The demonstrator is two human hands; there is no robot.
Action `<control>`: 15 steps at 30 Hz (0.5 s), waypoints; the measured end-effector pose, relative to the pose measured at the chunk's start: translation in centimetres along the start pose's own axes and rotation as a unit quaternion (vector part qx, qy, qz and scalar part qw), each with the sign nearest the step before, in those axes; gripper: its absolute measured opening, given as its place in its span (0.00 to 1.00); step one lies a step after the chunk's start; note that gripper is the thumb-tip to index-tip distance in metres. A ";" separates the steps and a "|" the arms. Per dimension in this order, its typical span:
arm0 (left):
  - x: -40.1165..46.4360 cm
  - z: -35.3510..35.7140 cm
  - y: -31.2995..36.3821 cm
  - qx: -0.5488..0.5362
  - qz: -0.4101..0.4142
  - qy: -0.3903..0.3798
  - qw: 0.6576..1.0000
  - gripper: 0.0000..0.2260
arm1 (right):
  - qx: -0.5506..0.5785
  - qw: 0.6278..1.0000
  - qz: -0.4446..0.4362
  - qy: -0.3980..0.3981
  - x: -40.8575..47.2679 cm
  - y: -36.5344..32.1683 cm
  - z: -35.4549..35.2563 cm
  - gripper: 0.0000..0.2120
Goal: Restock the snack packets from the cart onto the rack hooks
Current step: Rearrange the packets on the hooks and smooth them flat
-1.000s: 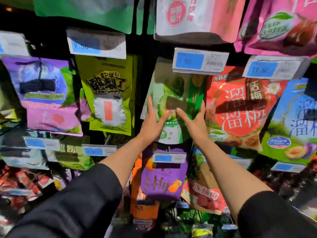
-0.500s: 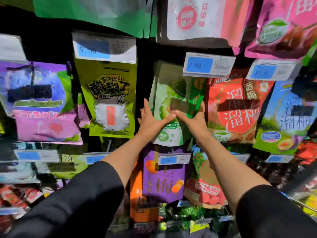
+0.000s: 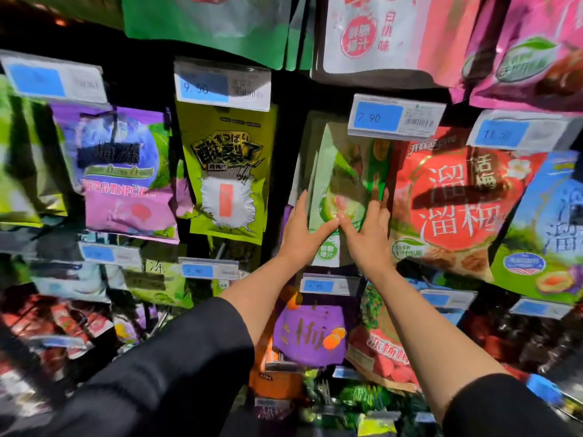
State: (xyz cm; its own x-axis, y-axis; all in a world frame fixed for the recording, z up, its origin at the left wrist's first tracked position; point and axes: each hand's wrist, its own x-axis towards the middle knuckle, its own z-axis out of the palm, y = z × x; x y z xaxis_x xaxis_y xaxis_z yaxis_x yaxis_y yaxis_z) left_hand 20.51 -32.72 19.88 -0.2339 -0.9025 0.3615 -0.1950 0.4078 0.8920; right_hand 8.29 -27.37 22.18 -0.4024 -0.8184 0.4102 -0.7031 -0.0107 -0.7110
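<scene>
A green snack packet with a fruit picture hangs on a rack hook under the blue 7.90 price tag. My left hand presses flat on its lower left side, fingers spread, thumb across the front. My right hand lies flat on its lower right side, thumb meeting the left thumb. Both hands press the packet without closing around it. The hook itself is hidden behind the tag. The cart is out of view.
Hanging packets surround it: a yellow-green one to the left, a red one to the right, a purple one below, and a white-pink one above. Price tags jut forward on every row.
The view has shifted slightly to the left, so the rack sits further right in frame. Both hands stay on the green packet, their thumbs drawn closer together until they touch.
</scene>
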 end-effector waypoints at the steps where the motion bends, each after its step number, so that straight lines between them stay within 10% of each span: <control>1: -0.3 -0.1 0.0 0.000 0.001 0.000 1.000 0.41 | -0.003 1.000 -0.011 -0.003 -0.2 -0.1 0.0 0.34; 15: -4.4 -4.0 0.4 0.088 0.031 0.231 0.969 0.24 | 0.029 0.979 -0.167 0.118 -1.9 -3.0 2.1 0.29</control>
State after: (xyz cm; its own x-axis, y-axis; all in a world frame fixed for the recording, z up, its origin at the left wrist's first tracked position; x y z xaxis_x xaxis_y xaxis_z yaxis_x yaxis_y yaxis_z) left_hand 25.25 -29.16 19.76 0.1918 -0.8243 0.5327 -0.3634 0.4445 0.8187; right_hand 12.41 -27.02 22.38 -0.2847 -0.6088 0.7405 -0.7869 -0.2927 -0.5432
